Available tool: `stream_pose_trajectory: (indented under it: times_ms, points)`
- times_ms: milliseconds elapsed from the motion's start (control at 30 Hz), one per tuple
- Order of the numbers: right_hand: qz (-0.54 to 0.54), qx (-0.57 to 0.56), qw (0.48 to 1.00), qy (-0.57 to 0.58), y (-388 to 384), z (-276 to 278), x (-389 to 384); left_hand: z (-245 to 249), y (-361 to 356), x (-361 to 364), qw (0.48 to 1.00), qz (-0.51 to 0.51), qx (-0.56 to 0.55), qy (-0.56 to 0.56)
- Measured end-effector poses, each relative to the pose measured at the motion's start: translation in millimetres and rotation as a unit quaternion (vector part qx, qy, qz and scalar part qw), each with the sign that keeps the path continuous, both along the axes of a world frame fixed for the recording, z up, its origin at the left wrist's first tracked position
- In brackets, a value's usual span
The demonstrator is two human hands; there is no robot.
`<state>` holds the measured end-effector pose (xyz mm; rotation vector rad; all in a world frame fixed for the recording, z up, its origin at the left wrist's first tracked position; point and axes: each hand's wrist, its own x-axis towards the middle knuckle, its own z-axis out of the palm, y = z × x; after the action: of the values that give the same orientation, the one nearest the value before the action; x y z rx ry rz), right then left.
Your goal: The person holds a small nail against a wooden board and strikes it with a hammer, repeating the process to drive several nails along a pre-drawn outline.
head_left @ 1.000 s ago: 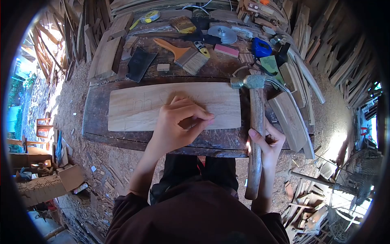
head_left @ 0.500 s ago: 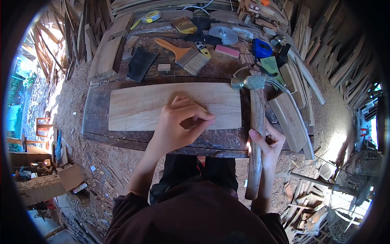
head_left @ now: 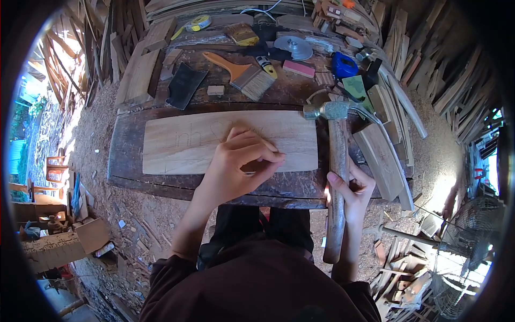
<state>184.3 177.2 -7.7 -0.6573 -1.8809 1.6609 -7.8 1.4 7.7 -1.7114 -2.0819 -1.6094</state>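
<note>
The pale plank (head_left: 182,142) lies flat on the dark workbench (head_left: 126,155), with a strip of bench free along its near edge. The left hand (head_left: 236,166) rests on the plank right of its middle, fingers pinched together; what they pinch I cannot tell. Just past the plank's right end, the right hand (head_left: 351,190) grips the hammer (head_left: 338,145) by the handle. The plank's left half is bare.

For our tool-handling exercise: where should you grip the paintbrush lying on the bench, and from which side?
Grip the paintbrush by its orange handle, coming from the far left. The narrow handle lies free, pointing away and left, while the wide bristles face the plank and offer no firm hold.
</note>
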Motion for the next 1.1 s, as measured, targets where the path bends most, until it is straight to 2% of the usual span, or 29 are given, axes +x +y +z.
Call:
stream_pose_trajectory:
  times_ms: [200,300,333,400,567,667,733,800,867,933,1100]
  points:
    - [0.014,0.039,0.999,-0.02,-1.2,7.9,9.8,5.3,-0.4,-0.3,1.0,-0.006,-0.008,-0.001]
    - [0.012,0.186,0.98,-0.068,-10.2,38.4,25.3,5.2,-1.2,3.0,0.999,-0.001,-0.021,-0.031]
    - [0.012,0.187,0.98,-0.07,-12.4,46.2,29.3,4.4,-0.6,3.8,0.999,0.001,-0.014,-0.049]
    - [0.042,0.321,0.946,0.0,-15.8,57.6,36.8,3.5,0.0,4.6,0.999,0.01,-0.013,-0.052]
    - [0.124,0.339,0.93,-0.074,-24.7,64.3,43.3,7.0,-3.3,3.2,0.999,0.019,-0.011,-0.027]
    - [0.13,0.366,0.916,-0.103,-25.5,73.3,38.3,5.6,-5.0,1.4,0.999,0.014,-0.043,-0.025]
    - [0.12,0.357,0.922,-0.09,-24.2,73.6,40.5,3.2,-2.7,2.0,1.0,0.012,-0.018,-0.019]
    - [0.086,0.402,0.911,-0.038,-24.6,75.8,40.4,3.4,-3.6,1.6,0.999,0.011,-0.024,-0.023]
    - [0.082,0.402,0.911,-0.044,-27.4,77.0,37.3,3.7,-3.8,2.1,0.999,0.006,-0.029,-0.027]
    - [0.135,0.393,0.901,-0.125,-24.8,77.1,38.1,3.1,-4.2,3.2,0.997,0.008,-0.043,-0.069]
    - [0.087,0.372,0.922,-0.06,-26.6,73.5,45.3,1.5,-3.9,1.2,0.999,0.013,-0.031,-0.017]
